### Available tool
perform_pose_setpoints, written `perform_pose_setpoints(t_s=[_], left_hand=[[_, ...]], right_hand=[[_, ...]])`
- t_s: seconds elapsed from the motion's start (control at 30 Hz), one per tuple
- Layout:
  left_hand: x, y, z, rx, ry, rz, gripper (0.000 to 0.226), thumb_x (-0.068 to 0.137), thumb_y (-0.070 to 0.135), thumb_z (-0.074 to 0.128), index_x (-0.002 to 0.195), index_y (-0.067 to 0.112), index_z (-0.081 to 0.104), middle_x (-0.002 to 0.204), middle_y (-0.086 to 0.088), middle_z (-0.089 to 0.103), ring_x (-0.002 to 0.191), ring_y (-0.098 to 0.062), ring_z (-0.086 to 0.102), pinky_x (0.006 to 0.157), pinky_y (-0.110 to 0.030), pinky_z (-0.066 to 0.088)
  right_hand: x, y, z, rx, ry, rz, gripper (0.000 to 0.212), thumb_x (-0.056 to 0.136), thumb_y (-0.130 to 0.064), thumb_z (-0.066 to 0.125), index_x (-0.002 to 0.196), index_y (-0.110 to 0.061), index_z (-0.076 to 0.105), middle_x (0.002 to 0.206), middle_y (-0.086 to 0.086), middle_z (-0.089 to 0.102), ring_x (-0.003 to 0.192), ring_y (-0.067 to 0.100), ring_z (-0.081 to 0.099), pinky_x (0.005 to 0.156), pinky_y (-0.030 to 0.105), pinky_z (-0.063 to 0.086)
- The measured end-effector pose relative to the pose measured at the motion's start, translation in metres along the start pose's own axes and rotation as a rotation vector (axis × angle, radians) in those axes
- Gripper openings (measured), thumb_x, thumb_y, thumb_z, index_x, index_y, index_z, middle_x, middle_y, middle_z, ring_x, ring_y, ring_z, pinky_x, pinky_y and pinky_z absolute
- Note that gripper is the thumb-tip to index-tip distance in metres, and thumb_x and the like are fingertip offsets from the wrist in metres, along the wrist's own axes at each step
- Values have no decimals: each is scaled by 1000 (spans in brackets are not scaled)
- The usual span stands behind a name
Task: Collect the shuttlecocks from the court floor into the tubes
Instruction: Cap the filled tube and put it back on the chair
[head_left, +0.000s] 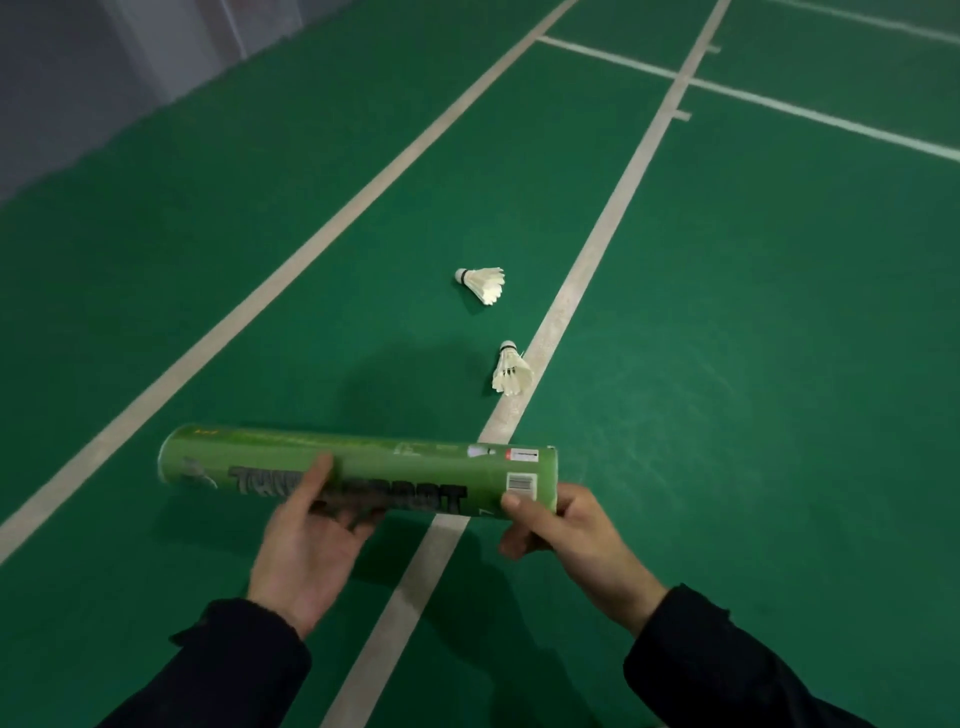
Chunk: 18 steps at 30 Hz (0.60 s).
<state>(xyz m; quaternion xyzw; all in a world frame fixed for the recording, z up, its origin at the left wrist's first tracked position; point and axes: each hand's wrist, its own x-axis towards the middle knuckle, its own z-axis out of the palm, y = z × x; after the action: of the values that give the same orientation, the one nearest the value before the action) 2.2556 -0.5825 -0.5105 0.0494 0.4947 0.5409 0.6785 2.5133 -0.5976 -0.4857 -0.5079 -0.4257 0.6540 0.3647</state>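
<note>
Just one green tube (363, 470) gripped by left hand (306, 551) and right hand (566, 535), two shuttlecocks (483, 283) beyond.

The light is soft and even, a bit dim, and the smooth green court floor (727, 364) shines only a little. A dark, fuzzy shadow sits on the floor just above the long green cardboard tube (363, 470). The words on the tube look smeared, and the white painted lines (597, 249) bend near the edges.

head cam: looking forward and down | sitting close above both hands | floor (727, 415) stretching beyond them
</note>
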Motion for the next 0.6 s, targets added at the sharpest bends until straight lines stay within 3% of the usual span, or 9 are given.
perform_pose_setpoints(t_s=[0.07, 0.17, 0.23, 0.3, 0.37, 0.4, 0.5, 0.6], left_hand=[[2, -3, 3, 10, 32, 15, 17, 91, 33, 68, 98, 18, 62, 112, -10, 69, 114, -29, 65, 90, -46, 63], [8, 18, -4, -68, 158, 130, 24, 97, 37, 67, 114, 21, 61, 143, -10, 60, 131, -28, 59, 101, -48, 54], [6, 33, -15, -101, 184, 169, 27, 98, 41, 64, 118, 24, 58, 151, -11, 55, 132, -27, 59, 102, -46, 52], [20, 46, -23, -99, 230, 228, 29, 99, 44, 62, 122, 27, 57, 152, -10, 56, 132, -25, 60, 100, -43, 52], [12, 51, -23, -62, 210, 214, 31, 100, 46, 60, 125, 28, 57, 152, -9, 57, 132, -25, 60, 99, -43, 53], [10, 51, -23, -41, 206, 203, 33, 99, 46, 60, 127, 28, 57, 151, -10, 58, 132, -26, 60, 99, -43, 55], [12, 45, -19, -16, 219, 179, 38, 99, 45, 59, 132, 25, 56, 147, -11, 59, 133, -28, 59, 97, -45, 60], [14, 39, -15, -15, 229, 152, 33, 101, 43, 59, 127, 23, 58, 141, -11, 62, 129, -28, 63, 93, -42, 63]], right_hand=[[5, -3, -3, -20, 5, -46, 21, 93, -37, 60, 89, -27, 78, 66, 3, 71, 54, 21, 64, 50, 30, 51], [28, -2, -15, -3, 305, -158, 33, 99, -42, 50, 92, -22, 75, 84, 12, 74, 50, 21, 53, 45, 29, 42], [52, 3, -27, -173, 445, -169, 24, 102, -33, 53, 91, -27, 73, 95, 3, 73, 63, 17, 58, 56, 38, 47], [110, 11, -45, -463, 376, -149, 16, 99, -29, 58, 99, -36, 72, 118, -3, 67, 92, 10, 64, 80, 41, 54], [138, 25, -55, -794, 344, -138, 26, 97, -28, 57, 119, -36, 70, 153, 1, 45, 129, 18, 52, 108, 41, 44], [148, 31, -60, -899, 330, -118, 32, 97, -28, 55, 127, -35, 67, 163, 4, 32, 138, 25, 43, 114, 43, 38], [171, 40, -62, -1081, 252, -96, 39, 99, -23, 51, 136, -29, 61, 168, 9, 21, 144, 38, 35, 117, 48, 34], [174, 42, -54, -1025, 317, -164, 36, 100, -19, 52, 136, -17, 60, 156, 8, 46, 129, 37, 54, 107, 48, 46]])
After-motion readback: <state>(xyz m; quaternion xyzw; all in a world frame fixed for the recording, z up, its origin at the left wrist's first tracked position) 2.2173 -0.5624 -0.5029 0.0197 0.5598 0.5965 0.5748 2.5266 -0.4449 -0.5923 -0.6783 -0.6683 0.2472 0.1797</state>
